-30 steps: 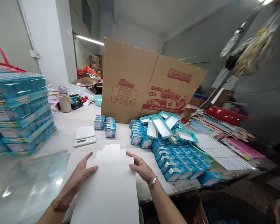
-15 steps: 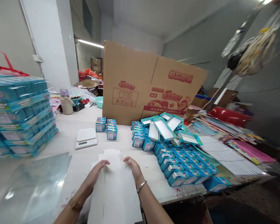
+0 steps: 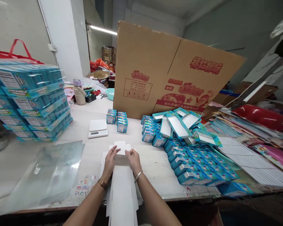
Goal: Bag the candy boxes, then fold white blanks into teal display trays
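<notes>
White card blank (image 3: 122, 188) lies on the near tabletop (image 3: 155, 163), now narrower than a second ago, sides folded inward. Left hand (image 3: 110, 161) and right hand (image 3: 133, 160) have closed in, fingers pinched on its far flap. Blue boxes (image 3: 193, 163) lie right.

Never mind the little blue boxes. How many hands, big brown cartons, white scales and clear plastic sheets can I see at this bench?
Hands: 2 (left hand and right hand, fingers pinching the white card blank)
Big brown carton: 1
White scale: 1
Clear plastic sheet: 1
Total: 5
</notes>
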Action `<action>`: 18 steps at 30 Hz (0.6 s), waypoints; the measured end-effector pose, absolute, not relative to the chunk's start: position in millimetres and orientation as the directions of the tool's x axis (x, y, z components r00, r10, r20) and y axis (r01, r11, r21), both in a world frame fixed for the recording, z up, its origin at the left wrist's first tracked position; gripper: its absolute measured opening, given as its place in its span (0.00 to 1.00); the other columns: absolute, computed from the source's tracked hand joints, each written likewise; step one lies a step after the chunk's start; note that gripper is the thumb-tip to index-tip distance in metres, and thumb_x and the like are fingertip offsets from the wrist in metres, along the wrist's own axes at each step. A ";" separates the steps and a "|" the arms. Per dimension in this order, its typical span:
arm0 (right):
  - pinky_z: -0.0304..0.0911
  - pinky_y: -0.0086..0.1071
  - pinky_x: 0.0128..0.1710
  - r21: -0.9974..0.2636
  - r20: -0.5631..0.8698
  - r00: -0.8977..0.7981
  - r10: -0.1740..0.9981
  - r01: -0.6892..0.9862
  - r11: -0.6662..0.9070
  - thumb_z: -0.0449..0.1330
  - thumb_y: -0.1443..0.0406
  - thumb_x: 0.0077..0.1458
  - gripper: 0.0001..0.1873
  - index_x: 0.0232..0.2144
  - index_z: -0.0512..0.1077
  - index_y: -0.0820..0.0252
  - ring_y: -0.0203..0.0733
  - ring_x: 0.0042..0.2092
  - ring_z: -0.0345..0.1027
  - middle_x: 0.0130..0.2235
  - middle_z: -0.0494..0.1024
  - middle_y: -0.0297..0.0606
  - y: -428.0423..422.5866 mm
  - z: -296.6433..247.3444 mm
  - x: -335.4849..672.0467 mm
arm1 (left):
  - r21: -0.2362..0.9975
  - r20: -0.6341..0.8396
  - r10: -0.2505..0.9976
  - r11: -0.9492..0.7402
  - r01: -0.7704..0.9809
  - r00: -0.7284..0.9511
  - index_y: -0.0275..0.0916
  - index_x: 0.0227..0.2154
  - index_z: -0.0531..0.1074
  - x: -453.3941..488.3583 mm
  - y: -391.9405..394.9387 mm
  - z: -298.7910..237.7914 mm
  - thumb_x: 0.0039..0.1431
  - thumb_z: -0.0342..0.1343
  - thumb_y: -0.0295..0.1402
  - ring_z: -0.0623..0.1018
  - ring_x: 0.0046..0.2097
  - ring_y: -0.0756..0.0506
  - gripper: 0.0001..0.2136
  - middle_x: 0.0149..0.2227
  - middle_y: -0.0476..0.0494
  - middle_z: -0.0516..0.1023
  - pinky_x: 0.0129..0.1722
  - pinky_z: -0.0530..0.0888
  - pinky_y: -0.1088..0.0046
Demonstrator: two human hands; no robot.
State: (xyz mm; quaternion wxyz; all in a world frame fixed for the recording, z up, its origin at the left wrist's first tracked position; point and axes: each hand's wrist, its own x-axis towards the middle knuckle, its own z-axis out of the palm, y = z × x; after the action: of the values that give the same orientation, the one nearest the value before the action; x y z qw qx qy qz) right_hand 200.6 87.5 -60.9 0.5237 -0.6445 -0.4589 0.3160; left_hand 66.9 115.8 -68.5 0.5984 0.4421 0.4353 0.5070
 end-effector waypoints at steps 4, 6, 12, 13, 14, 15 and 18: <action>0.59 0.32 0.43 -0.725 0.100 0.134 0.986 0.688 -0.020 0.56 0.64 0.52 0.14 0.43 0.70 0.57 0.41 0.42 0.66 0.42 0.73 0.39 86.3 -52.7 197.4 | 0.963 -0.037 0.988 0.074 -0.258 0.148 0.33 0.49 0.70 70.2 122.8 -78.7 0.54 0.53 0.45 0.65 0.60 0.40 0.24 0.56 0.34 0.69 0.60 0.59 0.62; 0.59 0.33 0.43 -0.526 0.027 0.036 0.999 0.850 -0.017 0.54 0.66 0.55 0.13 0.42 0.71 0.57 0.42 0.43 0.67 0.44 0.71 0.42 88.5 -47.9 194.6 | 0.961 -0.035 0.988 0.075 -0.267 0.150 0.30 0.50 0.69 73.8 122.8 -80.8 0.55 0.52 0.45 0.66 0.59 0.40 0.25 0.57 0.31 0.68 0.60 0.59 0.63; 0.61 0.33 0.40 -0.252 -0.051 -0.145 0.988 0.959 0.128 0.55 0.59 0.55 0.13 0.40 0.73 0.57 0.45 0.44 0.67 0.44 0.70 0.44 100.8 -34.3 195.2 | 0.972 -0.036 0.988 0.068 -0.223 0.148 0.36 0.47 0.71 73.6 120.9 -77.5 0.55 0.53 0.43 0.63 0.61 0.40 0.21 0.59 0.37 0.66 0.60 0.58 0.63; 0.61 0.33 0.39 -0.186 -0.057 -0.194 0.979 0.966 0.181 0.56 0.59 0.55 0.13 0.41 0.72 0.57 0.46 0.44 0.68 0.43 0.71 0.44 102.6 -31.8 196.0 | 0.976 -0.028 0.990 0.057 -0.211 0.137 0.37 0.46 0.72 73.5 120.5 -77.2 0.54 0.54 0.43 0.63 0.61 0.40 0.20 0.60 0.38 0.65 0.60 0.59 0.64; 0.62 0.34 0.38 -0.111 -0.067 -0.240 0.969 0.967 0.231 0.56 0.60 0.55 0.13 0.41 0.72 0.58 0.47 0.43 0.69 0.41 0.73 0.45 104.2 -29.6 196.2 | 0.976 -0.025 0.992 0.051 -0.210 0.125 0.38 0.46 0.72 73.9 120.2 -77.4 0.54 0.54 0.43 0.63 0.61 0.40 0.19 0.60 0.38 0.65 0.60 0.59 0.64; 0.63 0.35 0.37 -0.038 -0.081 -0.279 0.957 0.960 0.277 0.56 0.62 0.55 0.13 0.41 0.72 0.60 0.48 0.42 0.70 0.40 0.74 0.46 105.9 -27.7 195.7 | 0.973 -0.028 0.993 0.054 -0.226 0.115 0.37 0.47 0.71 74.6 120.0 -78.0 0.54 0.55 0.43 0.64 0.61 0.40 0.20 0.59 0.37 0.66 0.59 0.60 0.64; 0.64 0.36 0.35 0.070 -0.127 -0.374 0.919 0.921 0.384 0.54 0.70 0.55 0.11 0.40 0.71 0.65 0.48 0.39 0.72 0.36 0.76 0.49 110.7 -25.6 190.4 | 0.946 -0.064 0.993 0.092 -0.311 0.100 0.36 0.50 0.68 77.1 121.2 -81.6 0.50 0.59 0.44 0.69 0.57 0.39 0.26 0.55 0.33 0.70 0.56 0.64 0.62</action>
State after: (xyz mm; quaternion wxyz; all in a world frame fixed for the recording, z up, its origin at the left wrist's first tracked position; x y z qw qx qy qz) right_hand 190.4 110.7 -25.6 -0.0721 -0.5549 -0.8288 0.0063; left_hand 77.1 121.2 -81.6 0.6144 0.4154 0.4106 0.5304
